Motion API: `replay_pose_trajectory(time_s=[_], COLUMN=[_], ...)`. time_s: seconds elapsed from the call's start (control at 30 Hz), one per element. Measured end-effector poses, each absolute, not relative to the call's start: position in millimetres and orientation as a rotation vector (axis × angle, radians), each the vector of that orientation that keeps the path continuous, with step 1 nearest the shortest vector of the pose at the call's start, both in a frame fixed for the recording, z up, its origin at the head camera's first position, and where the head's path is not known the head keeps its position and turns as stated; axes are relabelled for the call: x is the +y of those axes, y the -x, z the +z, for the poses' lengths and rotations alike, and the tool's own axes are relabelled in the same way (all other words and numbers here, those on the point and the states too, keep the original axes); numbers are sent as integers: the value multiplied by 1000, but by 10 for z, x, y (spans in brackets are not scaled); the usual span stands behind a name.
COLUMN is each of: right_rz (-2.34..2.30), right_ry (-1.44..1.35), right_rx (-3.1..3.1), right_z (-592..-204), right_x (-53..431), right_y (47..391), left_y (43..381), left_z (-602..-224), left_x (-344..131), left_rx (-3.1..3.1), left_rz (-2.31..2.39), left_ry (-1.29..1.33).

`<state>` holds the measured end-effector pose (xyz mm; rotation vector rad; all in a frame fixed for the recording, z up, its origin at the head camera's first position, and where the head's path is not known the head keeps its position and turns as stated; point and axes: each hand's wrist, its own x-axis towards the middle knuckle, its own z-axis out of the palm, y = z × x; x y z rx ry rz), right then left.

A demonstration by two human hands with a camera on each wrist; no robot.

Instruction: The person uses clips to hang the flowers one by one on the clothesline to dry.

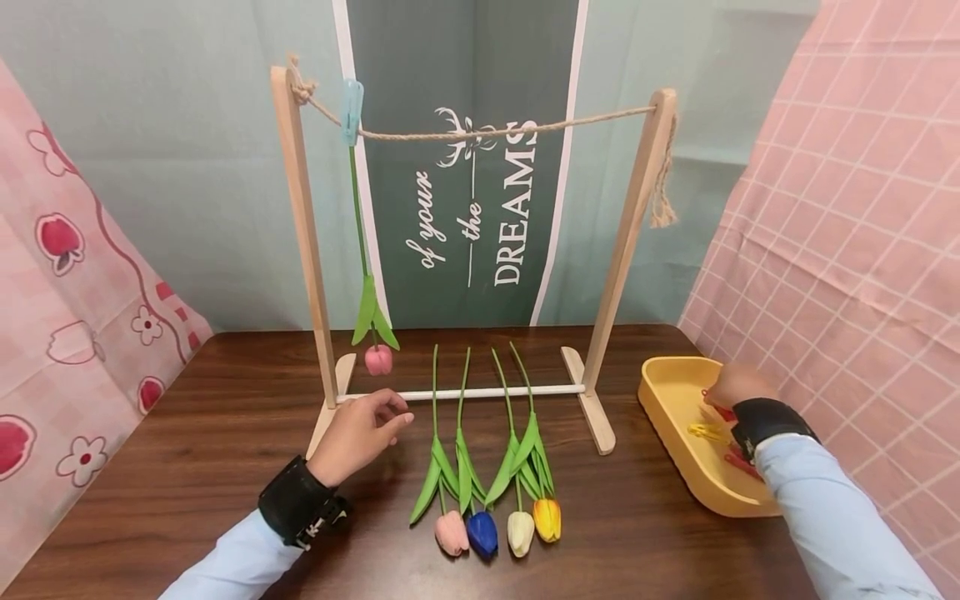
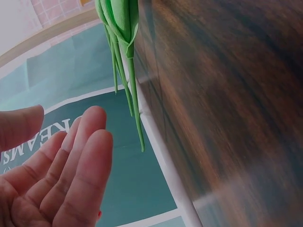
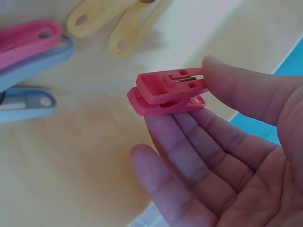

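My right hand [image 1: 741,387] reaches into a yellow tray [image 1: 667,429] and pinches a red clothespin [image 3: 163,92] between thumb and fingers. Other clothespins lie in the tray, among them a yellow one [image 3: 97,16] and a pink one [image 3: 31,42]. Holding nothing, my left hand [image 1: 358,435] hovers with loosely bent fingers near the left post of a wooden stand. Right of it lie artificial tulips: pink [image 1: 452,533], blue [image 1: 482,535], white [image 1: 521,533] and yellow [image 1: 547,520]. One pink tulip [image 1: 378,360] hangs head down from the rope [image 1: 465,135] by a light-blue clothespin [image 1: 352,112].
The stand's right post [image 1: 626,250] rises between the tulips and the tray. A white rod [image 1: 480,392] joins its feet low down, beneath the tulip stems. Behind hangs a green cloth [image 1: 457,50] with printed words; a pink checked curtain [image 1: 847,208] borders the right.
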<state>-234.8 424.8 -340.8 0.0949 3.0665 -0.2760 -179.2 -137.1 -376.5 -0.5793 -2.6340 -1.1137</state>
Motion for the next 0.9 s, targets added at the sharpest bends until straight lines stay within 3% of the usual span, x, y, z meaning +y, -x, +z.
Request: replay_pose_trajectory(time_s=[0.9], right_rz=[-633], right_ry=[-121], right_rx=[3268], right_z=[-3309], right_x=[4202], right_y=[2217], left_y=[1855], left_z=[-3880], left_x=[-1182], left_rx=[-2809], left_rz=[-1240], left_ry=[565])
